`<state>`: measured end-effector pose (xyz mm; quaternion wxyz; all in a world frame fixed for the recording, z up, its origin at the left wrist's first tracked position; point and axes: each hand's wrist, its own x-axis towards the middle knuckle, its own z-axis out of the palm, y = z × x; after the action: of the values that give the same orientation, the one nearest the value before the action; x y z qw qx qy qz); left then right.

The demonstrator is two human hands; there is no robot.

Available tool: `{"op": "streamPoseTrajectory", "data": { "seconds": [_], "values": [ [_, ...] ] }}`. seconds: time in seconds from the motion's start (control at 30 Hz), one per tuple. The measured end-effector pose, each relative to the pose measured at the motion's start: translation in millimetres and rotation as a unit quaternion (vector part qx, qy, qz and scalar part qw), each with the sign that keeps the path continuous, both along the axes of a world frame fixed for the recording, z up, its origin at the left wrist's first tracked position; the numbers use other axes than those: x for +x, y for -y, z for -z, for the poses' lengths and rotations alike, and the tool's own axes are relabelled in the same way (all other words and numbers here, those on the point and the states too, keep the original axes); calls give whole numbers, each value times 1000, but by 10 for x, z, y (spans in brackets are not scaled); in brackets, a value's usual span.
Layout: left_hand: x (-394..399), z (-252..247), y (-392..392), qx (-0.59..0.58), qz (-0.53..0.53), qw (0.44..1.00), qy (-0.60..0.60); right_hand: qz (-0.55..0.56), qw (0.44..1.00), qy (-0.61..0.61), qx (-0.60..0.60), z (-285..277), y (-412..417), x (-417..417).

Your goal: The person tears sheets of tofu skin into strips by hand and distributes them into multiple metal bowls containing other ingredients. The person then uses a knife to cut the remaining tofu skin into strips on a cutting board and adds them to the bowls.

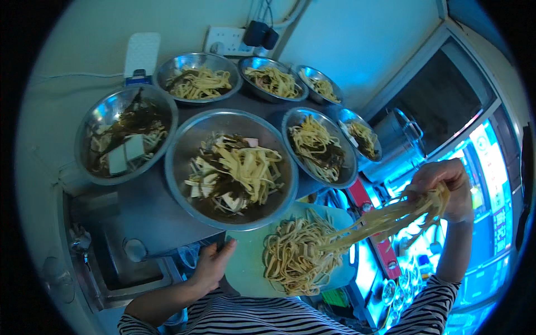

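Observation:
My left hand (215, 264) grips the left edge of a pale green cutting board (247, 272). A heap of pale flat strips, like tofu skin or noodles (299, 255), lies on the board. Raised at the right, my right hand (446, 188) is closed on a bunch of these strips (389, 220), which trails down to the heap. Just beyond the board sits a large steel bowl (180, 184) with strips, dark leafy pieces like seaweed and white blocks. Left of it, another steel bowl (86, 165) holds dark pieces, thin pale strands and two white slabs.
Several more filled steel bowls (197, 100) stand on the dark shelf (146, 213) along the wall. A steel sink (125, 276) is at lower left. A tall steel pot (398, 142) stands at the right, near a red bar (379, 247). Power adapters (259, 35) hang at a socket strip.

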<state>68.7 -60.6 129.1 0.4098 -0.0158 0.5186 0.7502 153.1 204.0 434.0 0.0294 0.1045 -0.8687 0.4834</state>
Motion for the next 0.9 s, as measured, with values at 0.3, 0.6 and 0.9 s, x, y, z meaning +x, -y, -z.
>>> {"op": "streamPoseTrajectory", "data": {
  "seconds": [0.3, 0.6, 0.9],
  "values": [
    [-53, 1, 34, -3, 9, 1000, -29, -119, 984, -56, 117, -859, 14, -620],
    [-45, -7, -69, 35, 79, 994, -63, -108, 982, -56, 141, -1907, 67, -1372],
    [-118, 154, 51, -25, 12, 951, -307, -254, 967, 17, 30, -545, 1770, -2562]
  ]
}}
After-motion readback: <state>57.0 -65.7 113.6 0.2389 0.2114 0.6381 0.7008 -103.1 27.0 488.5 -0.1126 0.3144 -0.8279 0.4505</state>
